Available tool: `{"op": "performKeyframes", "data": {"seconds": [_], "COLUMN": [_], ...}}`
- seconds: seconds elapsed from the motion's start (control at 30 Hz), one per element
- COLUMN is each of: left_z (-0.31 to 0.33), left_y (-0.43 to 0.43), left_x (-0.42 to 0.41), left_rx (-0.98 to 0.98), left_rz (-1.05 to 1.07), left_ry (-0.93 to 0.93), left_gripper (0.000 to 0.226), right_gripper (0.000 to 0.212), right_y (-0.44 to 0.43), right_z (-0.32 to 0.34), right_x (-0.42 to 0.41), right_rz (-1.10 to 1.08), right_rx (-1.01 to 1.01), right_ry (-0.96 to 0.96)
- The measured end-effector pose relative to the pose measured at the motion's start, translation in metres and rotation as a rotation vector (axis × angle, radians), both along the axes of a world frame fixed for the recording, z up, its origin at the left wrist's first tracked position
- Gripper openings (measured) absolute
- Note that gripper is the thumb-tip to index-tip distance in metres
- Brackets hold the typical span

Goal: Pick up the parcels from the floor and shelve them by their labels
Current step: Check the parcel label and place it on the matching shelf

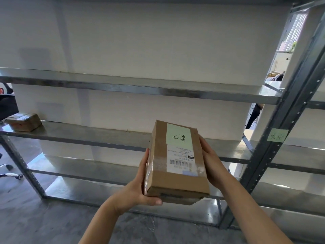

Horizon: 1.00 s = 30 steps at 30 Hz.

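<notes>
A brown cardboard parcel [175, 169] with a pale green handwritten label and a white barcode label is held in the air in front of the metal shelving [123, 138]. My left hand [139, 189] grips its left side and near corner. My right hand [211, 161] presses flat against its right side. The parcel's far end points toward the middle shelf. A green tag [277, 135] with handwriting is stuck on the right upright post.
A smaller cardboard parcel [23, 121] lies at the left end of the middle shelf. The upper shelf [140, 88] and lower shelves hold nothing visible. A grey upright post [290, 120] stands right. Chair castors [12, 175] sit on the floor at left.
</notes>
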<state>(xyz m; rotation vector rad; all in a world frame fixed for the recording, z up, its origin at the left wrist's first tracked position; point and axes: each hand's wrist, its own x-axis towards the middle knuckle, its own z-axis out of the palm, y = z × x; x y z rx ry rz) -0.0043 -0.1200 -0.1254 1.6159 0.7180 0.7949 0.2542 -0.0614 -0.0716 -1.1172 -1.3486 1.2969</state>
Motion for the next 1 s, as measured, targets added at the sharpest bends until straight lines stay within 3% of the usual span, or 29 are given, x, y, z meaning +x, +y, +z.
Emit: {"op": "performKeyframes", "data": {"seconds": [0.23, 0.33, 0.37, 0.43, 0.53, 0.6, 0.73, 0.87, 1.0], "left_z": [-0.013, -0.012, -0.010, -0.004, 0.014, 0.022, 0.040, 0.052, 0.065], "left_y": [0.007, 0.013, 0.015, 0.020, 0.027, 0.034, 0.044, 0.040, 0.035], "left_x": [0.001, 0.003, 0.003, 0.004, 0.007, 0.006, 0.002, 0.002, 0.005], "left_rx": [-0.112, -0.160, -0.174, -0.209, -0.266, -0.281, -0.299, -0.213, -0.188], "left_rz": [0.314, 0.464, 0.506, 0.548, 0.669, 0.707, 0.694, 0.613, 0.600], "left_ry": [-0.311, -0.522, -0.573, -0.632, -0.644, -0.623, -0.573, -0.530, -0.501], "left_gripper": [0.105, 0.049, 0.043, 0.057, 0.056, 0.063, 0.044, 0.040, 0.035], "right_gripper": [0.036, 0.026, 0.027, 0.034, 0.053, 0.052, 0.041, 0.056, 0.065], "right_y": [0.008, 0.009, 0.010, 0.010, 0.006, 0.002, -0.005, -0.012, -0.017], "right_z": [-0.001, -0.003, -0.005, -0.008, -0.008, -0.006, -0.003, -0.004, -0.007], "right_x": [0.008, 0.013, 0.014, 0.015, 0.013, 0.012, 0.015, 0.012, 0.008], "right_rz": [-0.115, -0.140, -0.145, -0.135, -0.116, -0.104, -0.059, 0.037, -0.002], "right_rx": [-0.025, -0.056, -0.071, -0.097, -0.109, -0.094, -0.111, -0.162, -0.214], "right_ry": [0.078, 0.175, 0.209, 0.268, 0.281, 0.268, 0.305, 0.263, 0.219]}}
